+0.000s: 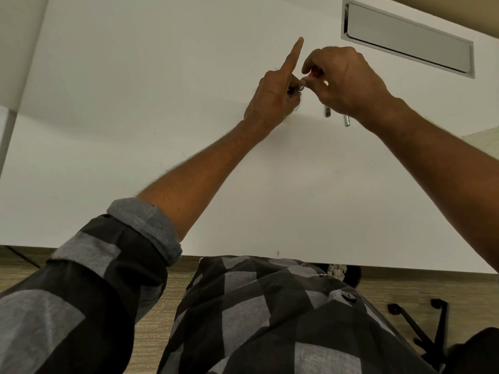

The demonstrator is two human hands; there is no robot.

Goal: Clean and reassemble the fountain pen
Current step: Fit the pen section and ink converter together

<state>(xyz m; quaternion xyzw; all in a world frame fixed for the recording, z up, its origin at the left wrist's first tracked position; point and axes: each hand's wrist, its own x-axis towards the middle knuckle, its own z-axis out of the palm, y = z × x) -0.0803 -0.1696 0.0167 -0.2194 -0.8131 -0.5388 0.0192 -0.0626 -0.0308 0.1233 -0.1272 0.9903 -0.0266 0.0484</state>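
Where my two hands meet above the white desk, I pinch a small shiny metal pen part (298, 88) between the thumb and bent fingers of my left hand (272, 98). Only its silvery end shows past my fingertips; the rest is hidden in my grip, so I cannot tell which section of the fountain pen it is. My left index finger sticks straight out, pointing away from me.

Just to its right, almost touching, my right hand (348, 79) closes its thumb and fingertips on a thin piece with a red tip (312, 74). It is too small and too covered to name. The two pieces seem to lie end to end along a line running left to right between my hands, so joining them looks like a matter of pushing my hands together.

Below my right hand, two short dark metal pen pieces (327, 112) lie on the white desk top (162, 117), near each other, each pointing roughly toward me. A long silver cable-tray cover (405, 36) is set into the desk's far right side.
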